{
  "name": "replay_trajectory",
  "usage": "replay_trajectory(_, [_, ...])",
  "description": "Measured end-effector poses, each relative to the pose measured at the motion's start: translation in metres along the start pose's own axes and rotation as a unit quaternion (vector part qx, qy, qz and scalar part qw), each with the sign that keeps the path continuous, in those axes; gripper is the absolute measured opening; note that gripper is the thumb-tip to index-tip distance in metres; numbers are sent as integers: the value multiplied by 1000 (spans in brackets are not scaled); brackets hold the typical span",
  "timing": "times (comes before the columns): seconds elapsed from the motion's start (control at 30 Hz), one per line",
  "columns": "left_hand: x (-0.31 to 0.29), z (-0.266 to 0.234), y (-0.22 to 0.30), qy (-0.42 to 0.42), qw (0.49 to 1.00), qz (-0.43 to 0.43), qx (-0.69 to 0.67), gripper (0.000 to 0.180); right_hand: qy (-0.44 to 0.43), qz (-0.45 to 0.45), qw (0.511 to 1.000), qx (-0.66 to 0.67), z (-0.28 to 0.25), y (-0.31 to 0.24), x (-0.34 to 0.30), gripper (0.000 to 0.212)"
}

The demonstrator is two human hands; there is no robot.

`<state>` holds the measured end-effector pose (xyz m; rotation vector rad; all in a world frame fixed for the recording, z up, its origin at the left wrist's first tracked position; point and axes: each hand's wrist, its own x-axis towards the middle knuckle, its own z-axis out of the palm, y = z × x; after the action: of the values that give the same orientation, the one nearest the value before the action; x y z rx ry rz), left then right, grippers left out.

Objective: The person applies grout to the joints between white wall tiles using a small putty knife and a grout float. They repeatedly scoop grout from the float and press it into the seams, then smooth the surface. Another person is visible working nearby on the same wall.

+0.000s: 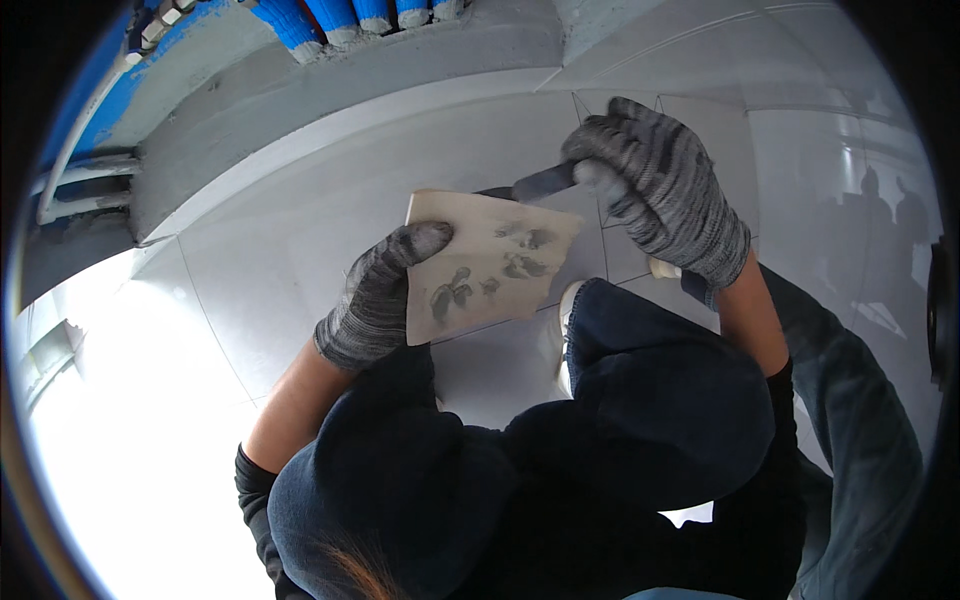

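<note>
My left hand (375,295), in a grey knit glove, grips a cream-coloured flat piece (470,290) by its left side, thumb on top. Dark smudges mark its face, and its right edge is jagged; whether it is tile or board I cannot tell. Above and to the right, my right hand (660,185), gloved alike, is closed round a dark flat strip-like tool (545,183). The tool points left, over the far edge of the flat piece; whether they touch is unclear. Motion blurs the right fingertips slightly.
Below the hands are my bent knees (650,400) in dark trousers. Grey floor tiles (230,290) surround me. Blue pipes (330,15) stand at the far left, behind a grey ledge (400,75). Another person's dark-clothed limb (860,400) is close on my right, beside a glossy wall (830,170).
</note>
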<state>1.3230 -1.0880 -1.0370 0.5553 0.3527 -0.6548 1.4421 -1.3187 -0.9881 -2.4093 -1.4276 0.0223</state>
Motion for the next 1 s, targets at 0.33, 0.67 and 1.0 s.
replay_trajectory(0.33, [-4, -35, -19, 5, 963, 5, 271, 50, -173, -155, 963, -132, -1, -4, 27, 28])
replay_trajectory(0.67, [-7, -23, -12, 15, 985, 23, 171, 51, 33, -70, 997, 3, -1, 21, 23, 30])
replay_trajectory(1.0, [-7, -15, -6, 34, 975, 4, 221, 51, -121, -139, 968, -168, 11, -10, 37, 34])
